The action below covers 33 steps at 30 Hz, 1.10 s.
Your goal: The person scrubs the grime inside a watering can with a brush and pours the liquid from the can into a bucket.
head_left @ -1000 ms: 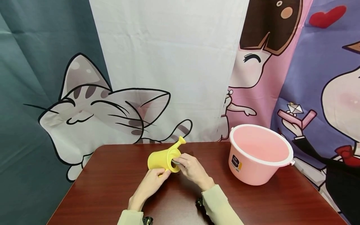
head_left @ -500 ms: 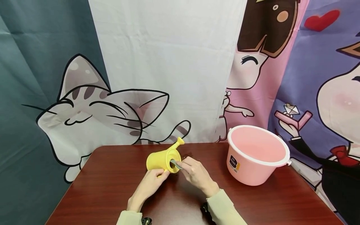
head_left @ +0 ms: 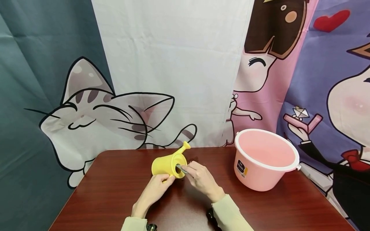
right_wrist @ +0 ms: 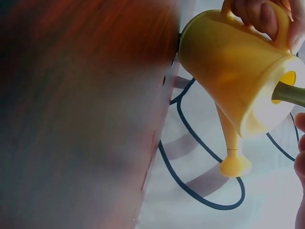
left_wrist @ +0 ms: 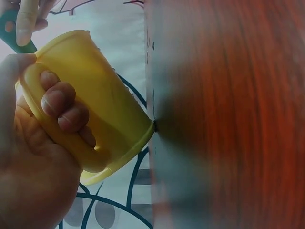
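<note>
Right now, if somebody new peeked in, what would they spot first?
Probably the yellow watering can, tipped in the left hand, while the right hand holds a green handle poking into it. Next, the pink bucket to the right on the table, and the smiling cartoon cat behind, at left.

No text can be read; the black-and-yellow label point(head_left: 242, 168) on the pink bucket point(head_left: 260, 178) is too small.

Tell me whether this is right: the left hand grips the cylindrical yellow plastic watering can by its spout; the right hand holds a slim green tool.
Not the spout: the left hand grips the curved yellow handle, as the left wrist view shows. The rest stands.
</note>
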### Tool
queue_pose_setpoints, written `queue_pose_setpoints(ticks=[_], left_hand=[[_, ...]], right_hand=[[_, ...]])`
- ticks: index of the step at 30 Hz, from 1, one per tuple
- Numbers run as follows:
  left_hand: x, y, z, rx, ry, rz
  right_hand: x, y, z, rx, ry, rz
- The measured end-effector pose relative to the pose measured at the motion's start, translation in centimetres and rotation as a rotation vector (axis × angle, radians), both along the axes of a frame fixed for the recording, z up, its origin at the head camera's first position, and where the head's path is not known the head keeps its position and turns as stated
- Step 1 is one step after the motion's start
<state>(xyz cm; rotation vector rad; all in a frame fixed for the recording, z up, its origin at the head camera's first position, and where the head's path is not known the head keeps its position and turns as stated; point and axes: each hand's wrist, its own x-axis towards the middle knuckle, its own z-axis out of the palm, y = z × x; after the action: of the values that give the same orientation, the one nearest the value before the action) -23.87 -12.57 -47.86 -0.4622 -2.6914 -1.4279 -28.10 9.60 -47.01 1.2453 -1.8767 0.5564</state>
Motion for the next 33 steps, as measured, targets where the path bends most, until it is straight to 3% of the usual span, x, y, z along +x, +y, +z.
queue_pose_setpoints(ticks=[15, 33], left_hand=[[0.2, 0.0, 0.1, 0.006, -0.008, -0.007], [-0.1, -0.1, 0.0, 0.023, 0.005, -0.007]], right_hand=[[-1.2, -0.8, 0.0, 0.049, -0.038, -0.038], [-0.2, 0.0, 1.8, 0.077, -0.069, -0.021]])
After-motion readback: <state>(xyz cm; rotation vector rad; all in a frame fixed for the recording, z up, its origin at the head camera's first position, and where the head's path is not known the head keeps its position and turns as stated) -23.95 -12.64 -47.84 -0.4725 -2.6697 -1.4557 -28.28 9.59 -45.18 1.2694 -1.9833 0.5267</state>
